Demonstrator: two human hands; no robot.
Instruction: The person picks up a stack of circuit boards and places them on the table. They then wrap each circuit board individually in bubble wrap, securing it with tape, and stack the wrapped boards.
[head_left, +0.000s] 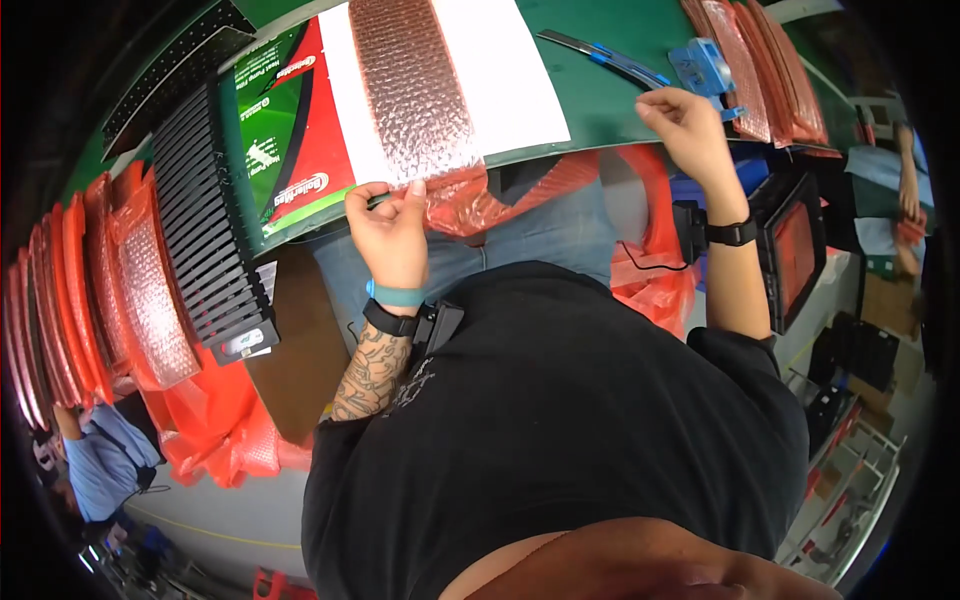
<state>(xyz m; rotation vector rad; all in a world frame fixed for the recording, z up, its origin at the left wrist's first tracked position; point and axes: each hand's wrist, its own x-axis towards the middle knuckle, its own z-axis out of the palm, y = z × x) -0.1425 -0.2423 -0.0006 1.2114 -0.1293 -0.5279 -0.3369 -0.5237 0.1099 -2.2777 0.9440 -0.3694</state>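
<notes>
A strip of red bubble wrap (412,85) lies lengthwise over a white sheet (515,75) on the green bench. At its near end my left hand (390,230) is closed, thumb and fingers pinching the wrap's edge by the bench edge. My right hand (690,135) is raised over the bench edge with curled fingers, thumb and forefinger close together; what they hold, if anything, cannot be made out. Just beyond it is a blue tape dispenser (700,68). Left of the dispenser lies a utility knife (605,58) with blue parts.
A printed green and red card (290,130) lies left of the sheet. Farther left are a black slotted rack (205,210) and several bubble wrap bags (140,270). More bags (765,75) stand at the far right. Red film (655,260) hangs below the bench. Other people are at both sides.
</notes>
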